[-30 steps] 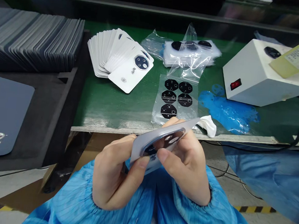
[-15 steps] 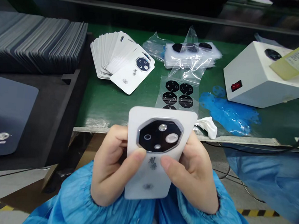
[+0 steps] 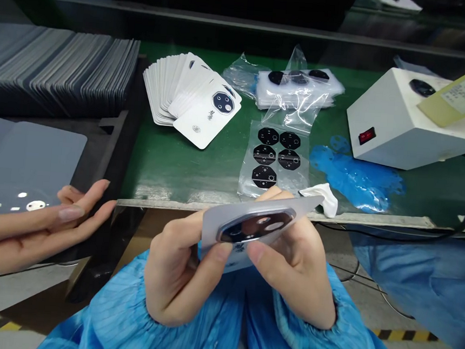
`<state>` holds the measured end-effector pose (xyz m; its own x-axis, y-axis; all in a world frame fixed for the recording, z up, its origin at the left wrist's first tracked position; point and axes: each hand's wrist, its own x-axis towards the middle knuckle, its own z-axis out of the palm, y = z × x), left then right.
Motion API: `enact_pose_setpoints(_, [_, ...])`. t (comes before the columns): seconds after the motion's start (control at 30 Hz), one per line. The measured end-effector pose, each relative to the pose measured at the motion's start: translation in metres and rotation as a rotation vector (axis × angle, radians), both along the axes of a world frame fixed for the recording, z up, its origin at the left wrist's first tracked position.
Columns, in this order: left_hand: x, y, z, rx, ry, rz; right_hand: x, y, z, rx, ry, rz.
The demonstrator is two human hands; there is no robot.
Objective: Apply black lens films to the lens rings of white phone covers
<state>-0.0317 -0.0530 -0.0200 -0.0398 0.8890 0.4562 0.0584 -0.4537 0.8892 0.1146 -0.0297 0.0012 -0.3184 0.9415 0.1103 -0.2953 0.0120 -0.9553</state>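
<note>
A white phone back cover (image 3: pixel 215 227) with a dark octagonal camera lens panel is held between both hands, tilted so its face shows at a shallow angle. My left hand (image 3: pixel 179 273) grips its left side, thumb pressed just below the lens panel. On the right side my right hand (image 3: pixel 297 272) holds it the same way, its thumb near the printed characters. The fingers behind the cover are mostly hidden. Just beyond lies a clear sheet (image 3: pixel 247 167) carrying several black octagonal stickers (image 3: pixel 263 177). A crumpled white cloth (image 3: pixel 326 199) lies close to my right hand.
Fanned white covers (image 3: pixel 199 112) lie back left, beside a rack of grey covers (image 3: pixel 74 71). A co-worker's hands (image 3: pixel 65 219) reach in over grey-blue panels (image 3: pixel 51 153). Plastic-wrapped pads (image 3: pixel 297 90), blue film scraps (image 3: pixel 358 177) and a white box with a red switch (image 3: pixel 408 119) occupy the right.
The cover in my hands has tipped from nearly face-on to a steep slant, uncovering more of the sticker sheet. A co-worker's hands have come in at the left, and the panels there look different.
</note>
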Motion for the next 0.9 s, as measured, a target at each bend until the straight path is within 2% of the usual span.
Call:
enact_pose_setpoints(0.13, [-0.001, 0.002, 0.004, 0.128, 0.044, 0.001, 0.004, -0.002, -0.002, 0.056, -0.027, 0.019])
enact_pose_setpoints(0.37, [0.002, -0.004, 0.018, 0.125, 0.100, -0.009, 0.003, -0.013, -0.002, 0.115, -0.087, 0.007])
enact_pose_setpoints(0.5, [-0.001, -0.009, 0.015, 0.137, 0.098, 0.058, 0.000, -0.014, -0.001, 0.127, -0.130, 0.015])
enact_pose_setpoints(0.57, [-0.004, -0.011, 0.010, 0.062, 0.044, 0.035, 0.001, -0.010, -0.004, 0.114, -0.140, 0.049])
enact_pose_setpoints(0.63, [-0.005, -0.010, 0.004, -0.103, -0.044, -0.006, 0.004, -0.004, -0.011, 0.078, -0.145, 0.050])
enact_pose_setpoints(0.7, [-0.007, -0.007, -0.005, -0.294, -0.124, -0.012, 0.008, 0.004, -0.019, 0.064, -0.156, -0.043])
enact_pose_setpoints(0.77, [-0.012, -0.002, -0.017, -0.434, -0.185, -0.001, 0.011, 0.013, -0.024, 0.096, -0.196, -0.196])
enact_pose_setpoints(0.8, [-0.017, 0.000, -0.023, -0.489, -0.223, 0.006, 0.010, 0.018, -0.023, 0.118, -0.228, -0.226])
enact_pose_setpoints(0.83, [-0.022, 0.001, -0.030, -0.532, -0.259, 0.019, 0.007, 0.022, -0.021, 0.162, -0.287, -0.223])
enact_pose_setpoints(0.9, [-0.034, -0.003, -0.042, -0.577, -0.326, 0.062, -0.007, 0.028, -0.010, 0.308, -0.456, -0.087])
